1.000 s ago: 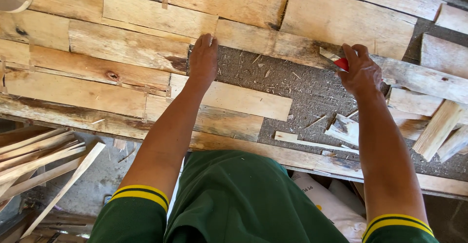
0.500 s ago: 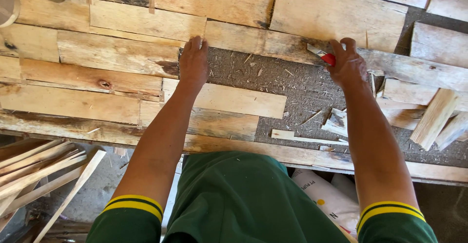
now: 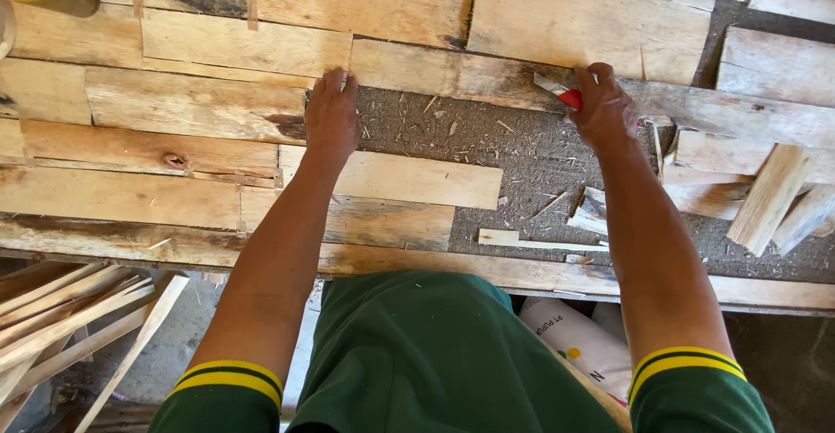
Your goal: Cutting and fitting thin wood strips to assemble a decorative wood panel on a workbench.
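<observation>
Nearest the camera, both forearms run straight out from green sleeves with yellow bands, over the bench's front rail (image 3: pixel 130 240) and onto a patchwork of pale planks. Just beyond that rail, two short planks (image 3: pixel 391 191) lie side by side under the left forearm, and a thin offcut (image 3: pixel 539 242) rests loose on the gritty dark board (image 3: pixel 522 159) to their right. Past the short planks the left hand (image 3: pixel 330 116) lies palm down, fingers together and fairly straight, its tips on the near edge of a long plank (image 3: pixel 452 76) that crosses the far side of the dark board. To the right of the short planks and farther out, the right hand (image 3: pixel 604 111) is curled, fingers closed around a small tool with a red grip (image 3: pixel 570 98) and a pale blade pointing left along that same long plank — whether the thumb locks it I cannot tell. Risk, as I judge it: the blade aims toward the left hand along one shared edge, so a slip or a sudden give in the grain could run it that way — or the long plank could shift under a push, since only flat fingertips steady it. Splinters from the rough edges and loose chips on the dark board could also foul the fit. A heap of wedges (image 3: pixel 774 194) lies right of the hand.
</observation>
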